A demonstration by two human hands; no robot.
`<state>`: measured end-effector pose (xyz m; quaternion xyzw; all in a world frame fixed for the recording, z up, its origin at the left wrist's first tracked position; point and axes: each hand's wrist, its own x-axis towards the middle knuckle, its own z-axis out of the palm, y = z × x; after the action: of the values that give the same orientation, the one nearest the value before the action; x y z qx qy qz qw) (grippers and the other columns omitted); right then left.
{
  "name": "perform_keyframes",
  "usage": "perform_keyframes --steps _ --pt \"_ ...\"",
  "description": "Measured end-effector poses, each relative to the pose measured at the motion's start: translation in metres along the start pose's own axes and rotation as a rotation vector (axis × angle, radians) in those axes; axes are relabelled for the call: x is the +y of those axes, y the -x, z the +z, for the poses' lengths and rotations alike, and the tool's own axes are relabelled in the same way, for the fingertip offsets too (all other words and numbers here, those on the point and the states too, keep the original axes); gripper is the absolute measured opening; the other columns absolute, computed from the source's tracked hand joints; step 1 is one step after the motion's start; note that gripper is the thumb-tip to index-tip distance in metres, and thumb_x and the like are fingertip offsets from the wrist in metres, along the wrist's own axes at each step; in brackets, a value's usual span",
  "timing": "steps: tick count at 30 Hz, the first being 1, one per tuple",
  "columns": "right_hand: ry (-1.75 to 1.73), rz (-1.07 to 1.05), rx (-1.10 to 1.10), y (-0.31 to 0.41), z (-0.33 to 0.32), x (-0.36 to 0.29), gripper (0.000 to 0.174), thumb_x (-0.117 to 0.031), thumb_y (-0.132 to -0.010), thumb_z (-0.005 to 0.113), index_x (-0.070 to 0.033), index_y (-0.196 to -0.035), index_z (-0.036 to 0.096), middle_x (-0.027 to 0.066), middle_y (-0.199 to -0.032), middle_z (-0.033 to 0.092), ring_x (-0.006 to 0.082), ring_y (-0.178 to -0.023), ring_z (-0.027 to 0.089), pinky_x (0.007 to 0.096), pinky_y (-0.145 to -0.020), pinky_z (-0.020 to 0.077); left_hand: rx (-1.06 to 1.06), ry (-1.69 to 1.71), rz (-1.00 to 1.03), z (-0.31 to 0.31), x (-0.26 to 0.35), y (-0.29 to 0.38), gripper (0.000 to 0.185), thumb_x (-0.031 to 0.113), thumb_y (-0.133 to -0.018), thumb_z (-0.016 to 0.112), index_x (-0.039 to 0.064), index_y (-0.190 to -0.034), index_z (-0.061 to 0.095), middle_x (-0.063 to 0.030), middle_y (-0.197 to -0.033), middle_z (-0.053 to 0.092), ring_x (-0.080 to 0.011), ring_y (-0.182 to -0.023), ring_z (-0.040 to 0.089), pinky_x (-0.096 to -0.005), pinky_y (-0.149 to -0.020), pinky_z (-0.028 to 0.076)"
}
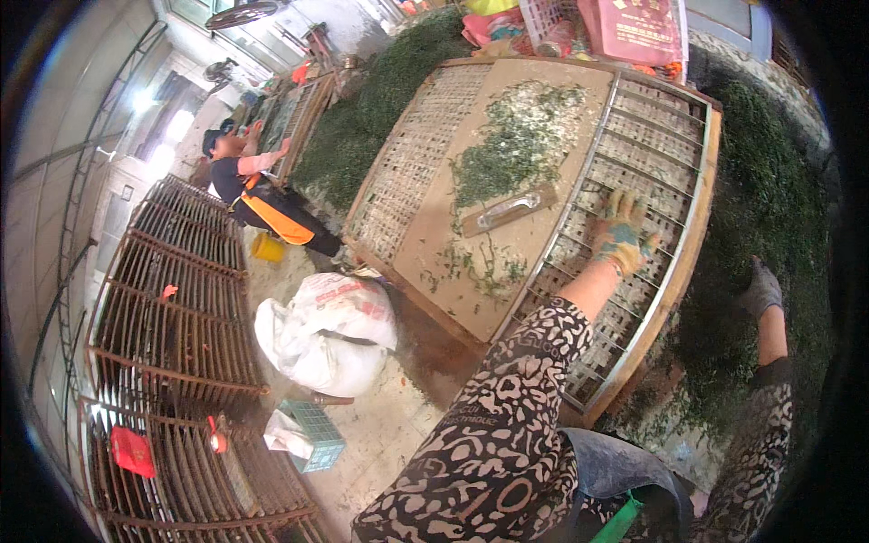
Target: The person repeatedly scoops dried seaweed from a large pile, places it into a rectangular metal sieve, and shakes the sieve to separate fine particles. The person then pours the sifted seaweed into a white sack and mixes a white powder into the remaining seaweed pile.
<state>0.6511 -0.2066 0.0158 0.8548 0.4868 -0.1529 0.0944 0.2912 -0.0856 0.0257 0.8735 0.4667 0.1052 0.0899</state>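
My left hand [621, 234], in a stained work glove, lies spread on a metal-barred frame [614, 153] over woven mesh at the right part of a wooden-edged table. My right hand [762, 292], in a grey glove, is at the edge of a large heap of dark green stringy plant material [760, 176]; whether its fingers hold any cannot be told. Left of the metal frame, a brown board [434, 271] carries green strands [499, 159] mixed with white powder. A flat tool with a metal handle [509, 210] rests on that board.
White sacks [339, 332] and a teal plastic crate [322, 438] are on the floor left of the table. Rusty barred racks [170, 366] line the left. Another person [254, 183] stands at a farther table near a yellow bucket [267, 248]. More green heap [380, 102] lies beyond.
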Motion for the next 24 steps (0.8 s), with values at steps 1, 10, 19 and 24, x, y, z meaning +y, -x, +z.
perform_keyframes --steps 1,10,19,24 --pt "0.013 0.021 0.013 -0.013 -0.003 0.002 0.111 -0.022 -0.06 0.092 -0.01 -0.155 0.036 0.019 -0.146 0.052 0.0351 -0.135 0.05 0.0419 -0.113 0.0438 -0.038 -0.027 -0.025 0.001 -0.001 -0.002 0.08 0.063 -0.097 0.037 0.01 -0.157 0.035 -0.0155 -0.166 0.023 -0.0367 -0.155 0.012 -0.054 -0.124 0.016" --pt "0.054 -0.128 -0.095 -0.008 -0.012 0.019 0.074 -0.014 -0.079 0.074 -0.007 -0.147 0.047 0.0175 -0.139 0.058 0.0343 -0.128 0.057 0.0423 -0.106 0.0492 0.059 -0.377 0.006 0.02 -0.039 0.02 0.072 0.057 -0.099 0.042 0.008 -0.153 0.042 -0.018 -0.16 0.035 -0.0339 -0.151 0.025 -0.0497 -0.121 0.027" --pt "-0.059 -0.069 -0.059 -0.006 -0.014 0.018 0.061 -0.014 -0.079 0.073 -0.009 -0.138 0.057 0.0158 -0.127 0.065 0.0362 -0.116 0.063 0.0461 -0.096 0.0531 0.24 -0.395 0.144 0.039 -0.025 -0.012 0.073 0.058 -0.099 0.042 0.007 -0.152 0.043 -0.0176 -0.16 0.034 -0.0356 -0.151 0.025 -0.051 -0.121 0.026" --pt "-0.019 -0.144 -0.05 -0.026 -0.016 -0.009 0.054 -0.014 -0.08 0.072 -0.011 -0.133 0.063 0.0148 -0.12 0.069 0.0373 -0.11 0.067 0.0481 -0.09 0.0553 0.217 -0.385 0.156 0.037 -0.03 -0.017 0.073 0.058 -0.099 0.042 0.007 -0.152 0.043 -0.0174 -0.16 0.033 -0.0366 -0.151 0.025 -0.0517 -0.121 0.026"
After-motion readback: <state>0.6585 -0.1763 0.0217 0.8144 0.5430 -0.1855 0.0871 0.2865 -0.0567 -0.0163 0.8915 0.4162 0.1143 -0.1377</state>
